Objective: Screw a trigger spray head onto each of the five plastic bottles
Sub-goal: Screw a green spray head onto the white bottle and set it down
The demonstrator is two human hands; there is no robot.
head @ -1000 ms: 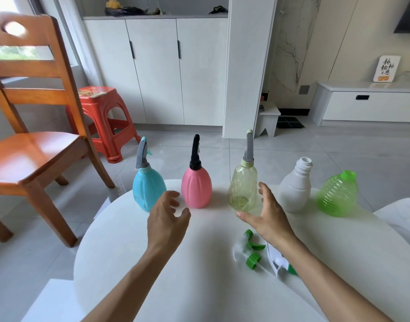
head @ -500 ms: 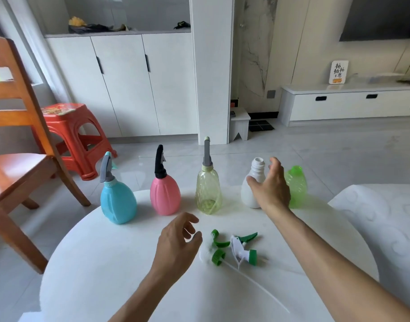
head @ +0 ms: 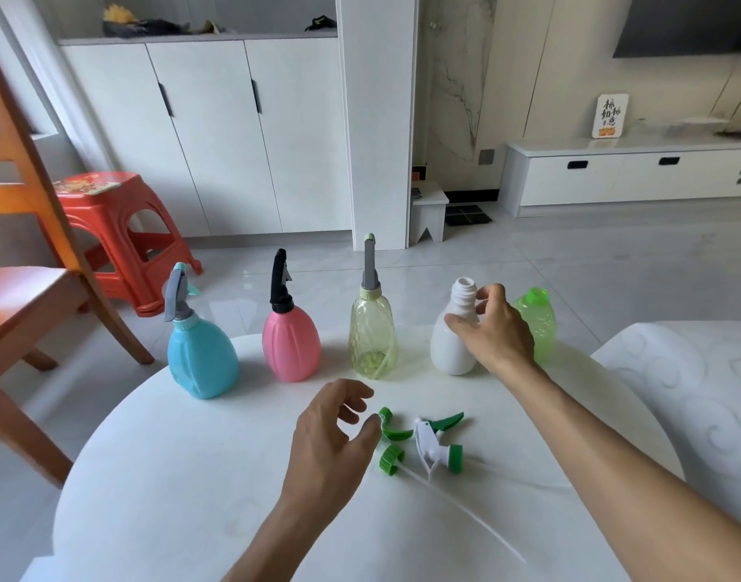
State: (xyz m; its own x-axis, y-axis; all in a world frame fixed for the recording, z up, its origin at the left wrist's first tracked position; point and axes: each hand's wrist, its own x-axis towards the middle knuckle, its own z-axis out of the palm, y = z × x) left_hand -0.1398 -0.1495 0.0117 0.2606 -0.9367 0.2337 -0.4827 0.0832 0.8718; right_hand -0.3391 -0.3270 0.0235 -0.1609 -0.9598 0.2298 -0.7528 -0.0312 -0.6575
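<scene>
Five bottles stand in a row on the round white table (head: 192, 476). The blue bottle (head: 201, 358), the pink bottle (head: 291, 345) and the clear yellow bottle (head: 373, 338) each carry a spray head. The white bottle (head: 450, 350) and the green bottle (head: 539, 325) have bare necks. My right hand (head: 492, 329) curls around the white bottle's shoulder, fingers at its neck. Two loose spray heads lie on the table: a clear one with green trigger (head: 392, 445) and a white one with green trigger (head: 438, 443). My left hand (head: 331, 430) hovers open just left of them.
A wooden chair (head: 20, 262) stands at the left of the table, with a red plastic stool (head: 117, 228) behind it. A white patterned cushion (head: 696, 392) lies at the right edge. White cabinets and a pillar stand across the tiled floor.
My right hand moved from beside the yellow bottle over to the white bottle and closed around it. My left hand shifted right toward the loose spray heads. The view turned right.
</scene>
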